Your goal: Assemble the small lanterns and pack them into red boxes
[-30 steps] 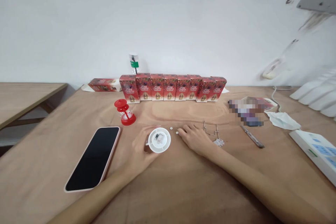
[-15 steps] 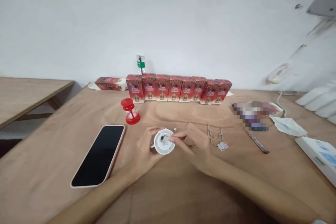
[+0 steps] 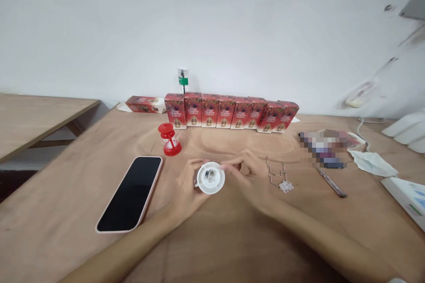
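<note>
Near the middle of the worktop [image 3: 206, 252], our left hand [image 3: 186, 185] had its fingers wrapped around the side of a white round base [image 3: 216, 184], its hollow facing us. Our right hand [image 3: 254, 181] bent its fingers at the rim's right side; whether they pinched anything, we couldn't tell. We judged that a slack left grip or hard right-hand push could tip the base and jolt loose the small parts [image 3: 207, 174] inside.

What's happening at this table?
A person's left hand holds a round white plastic part, its open side up, showing small fittings. The right hand's fingertips are at its rim; whether they pinch anything is unclear. A small red lantern stands beyond the left hand, a smartphone lies left, and red boxes line the back.
</note>
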`<control>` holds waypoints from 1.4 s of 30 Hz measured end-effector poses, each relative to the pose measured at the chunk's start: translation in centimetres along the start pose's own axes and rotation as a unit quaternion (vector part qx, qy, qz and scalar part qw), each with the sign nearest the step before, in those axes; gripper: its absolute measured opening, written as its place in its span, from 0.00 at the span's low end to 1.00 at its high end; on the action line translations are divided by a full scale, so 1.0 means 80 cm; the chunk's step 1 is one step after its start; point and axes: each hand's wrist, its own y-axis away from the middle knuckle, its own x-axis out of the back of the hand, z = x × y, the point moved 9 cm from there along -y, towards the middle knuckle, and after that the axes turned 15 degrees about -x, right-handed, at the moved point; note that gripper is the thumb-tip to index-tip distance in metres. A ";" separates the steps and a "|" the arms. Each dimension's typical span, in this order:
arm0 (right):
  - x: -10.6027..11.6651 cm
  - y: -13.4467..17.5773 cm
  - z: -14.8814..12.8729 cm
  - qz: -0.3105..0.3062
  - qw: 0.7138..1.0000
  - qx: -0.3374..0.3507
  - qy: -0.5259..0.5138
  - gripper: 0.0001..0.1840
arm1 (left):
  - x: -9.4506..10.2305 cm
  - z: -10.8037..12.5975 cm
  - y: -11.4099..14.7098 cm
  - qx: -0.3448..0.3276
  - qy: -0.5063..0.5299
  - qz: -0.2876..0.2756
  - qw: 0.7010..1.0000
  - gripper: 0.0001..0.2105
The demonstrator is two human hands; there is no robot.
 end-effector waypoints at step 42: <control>-0.038 0.022 -0.016 -0.284 0.906 -0.048 0.309 0.13 | -0.002 0.007 -0.006 -0.016 -0.043 -0.030 0.998 0.14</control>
